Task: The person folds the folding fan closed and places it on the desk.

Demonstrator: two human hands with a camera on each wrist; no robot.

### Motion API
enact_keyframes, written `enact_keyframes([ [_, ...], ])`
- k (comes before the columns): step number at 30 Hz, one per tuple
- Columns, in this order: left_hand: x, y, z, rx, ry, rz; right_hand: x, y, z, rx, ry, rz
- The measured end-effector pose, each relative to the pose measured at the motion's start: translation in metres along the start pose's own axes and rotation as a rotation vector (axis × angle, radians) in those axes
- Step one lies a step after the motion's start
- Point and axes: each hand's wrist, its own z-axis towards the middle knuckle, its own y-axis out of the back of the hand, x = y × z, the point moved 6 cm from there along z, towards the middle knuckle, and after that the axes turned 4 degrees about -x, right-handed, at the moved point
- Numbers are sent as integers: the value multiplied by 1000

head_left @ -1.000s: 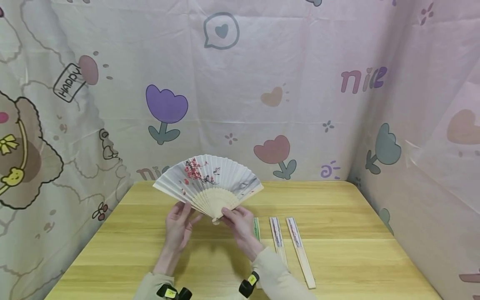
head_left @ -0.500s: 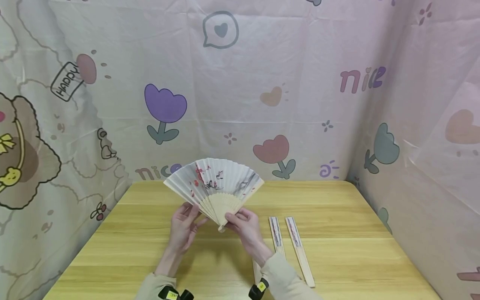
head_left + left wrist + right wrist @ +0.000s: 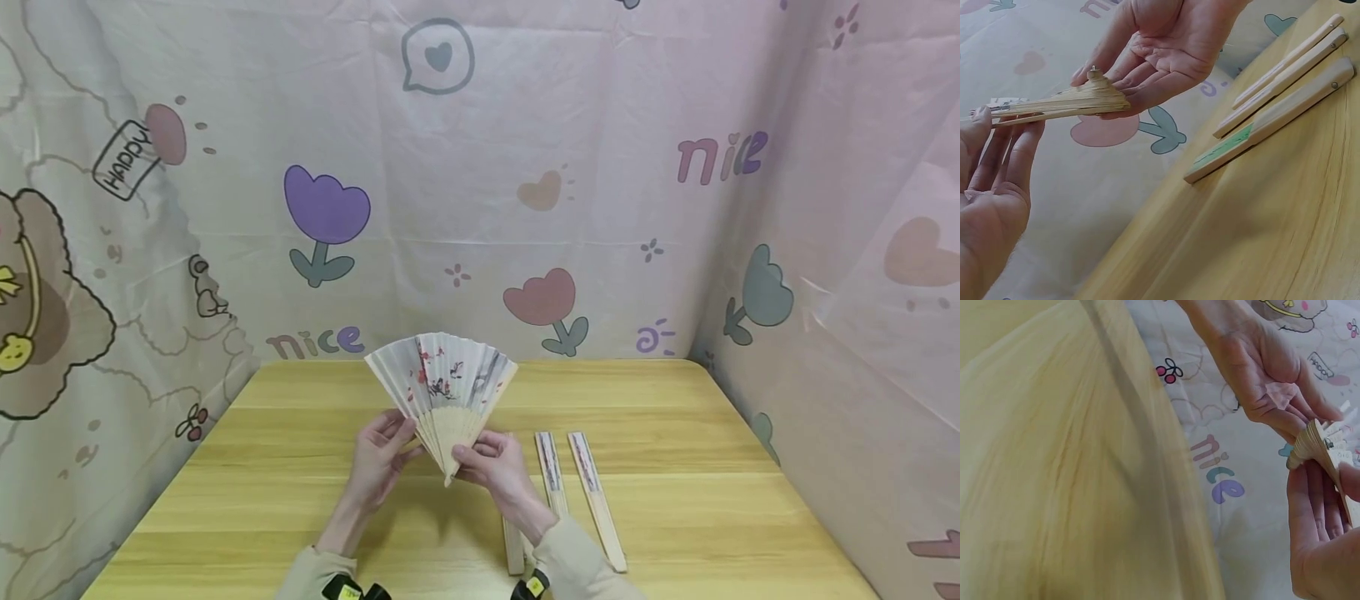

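A folding fan (image 3: 454, 379), partly spread, is held up over the table between both hands. Its white pleated leaf carries red blossoms, dark branches and birds; the ribs are pale wood. My left hand (image 3: 379, 462) pinches the left outer rib between thumb and fingers, just below the leaf. With the thumb in front and fingers behind, my right hand (image 3: 498, 473) grips the ribs on the right side near the pivot. In the left wrist view the fan (image 3: 1060, 105) appears nearly edge-on, its pivot pin sticking up beside the right hand (image 3: 1166, 53).
Three folded fans lie side by side on the wooden table (image 3: 300, 483), right of the hands: one with a green leaf (image 3: 1219, 155), a middle one (image 3: 550, 467) and a right one (image 3: 596, 500). The right forearm overlaps some of them. Patterned cloth (image 3: 450, 208) hangs behind and at the sides.
The fan has narrowed from a wide spread, its left side drawn in toward the right. Both hands have moved slightly down and right, the left hand more, bringing them closer together.
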Motion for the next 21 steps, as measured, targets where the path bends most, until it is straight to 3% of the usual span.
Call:
enact_keyframes([
  [6, 8, -3, 0, 8, 76, 49, -5, 3, -4, 58, -36, -44],
  [12, 14, -3, 1, 9, 90, 65, -10, 6, -8, 107, -48, -87],
  [21, 21, -2, 2, -54, 177, 187, -16, 8, -11, 176, -75, -139],
])
